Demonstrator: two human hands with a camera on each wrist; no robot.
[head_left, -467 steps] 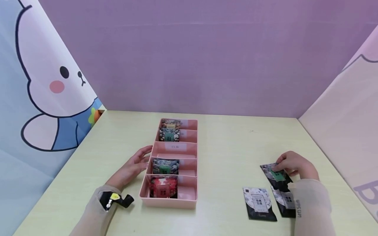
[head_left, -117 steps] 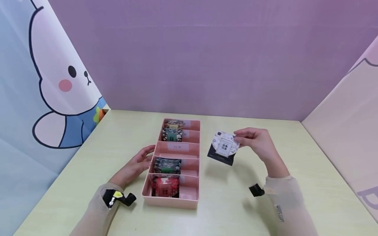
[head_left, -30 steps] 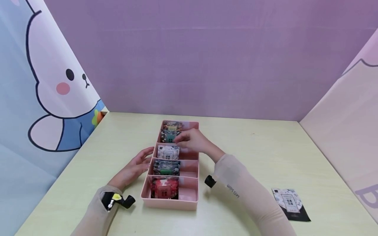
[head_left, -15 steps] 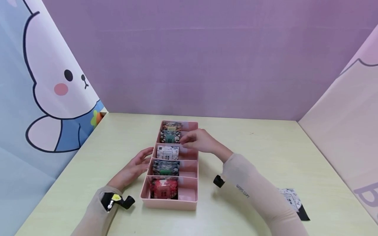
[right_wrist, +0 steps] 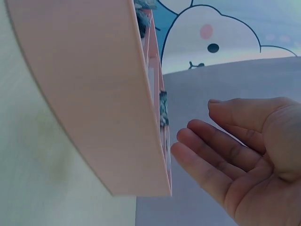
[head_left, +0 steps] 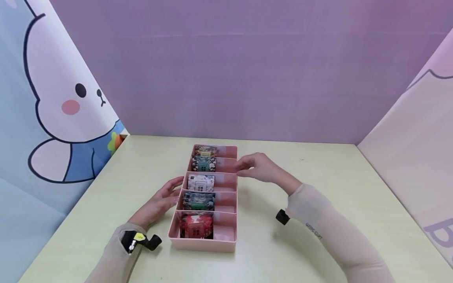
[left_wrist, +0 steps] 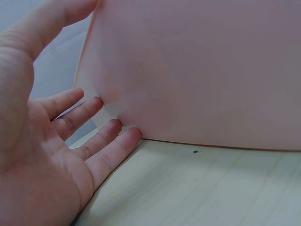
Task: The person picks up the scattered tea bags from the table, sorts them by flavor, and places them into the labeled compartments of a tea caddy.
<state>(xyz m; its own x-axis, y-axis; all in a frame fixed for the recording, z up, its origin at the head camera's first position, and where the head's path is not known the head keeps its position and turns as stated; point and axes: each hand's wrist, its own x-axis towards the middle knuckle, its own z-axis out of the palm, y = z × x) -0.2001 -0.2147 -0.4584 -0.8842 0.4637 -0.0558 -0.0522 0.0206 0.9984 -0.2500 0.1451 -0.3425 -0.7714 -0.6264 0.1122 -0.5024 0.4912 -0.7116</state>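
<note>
A long pink box (head_left: 202, 245) with several compartments lies lengthwise on the table. Its sections hold tea sachets: a red sachet (head_left: 196, 226) nearest, then a dark green-labelled sachet (head_left: 199, 201), a white sachet (head_left: 201, 183), a black-and-white sachet with teal label (head_left: 203, 164), and a yellow-labelled sachet (head_left: 206, 151) at the far end. My left hand (head_left: 161, 201) rests against the box's left wall, fingers spread and fingertips on it in the left wrist view. My right hand (head_left: 260, 167) hovers just beyond the right rim, fingers relaxed, holding nothing.
The pale wooden table (head_left: 311, 181) spreads to the right of the box. A purple backdrop (head_left: 247, 78) stands behind it, with a cartoon-printed cloth (head_left: 70, 129) on the left. Small black wrist cameras, one a black block (head_left: 282, 217), stick out from both sleeves.
A white sachet, earlier in my right hand, now sits in the middle compartment. My right hand has drawn back rightward, and its sleeve now covers where another white sachet lay. The left hand stays put.
</note>
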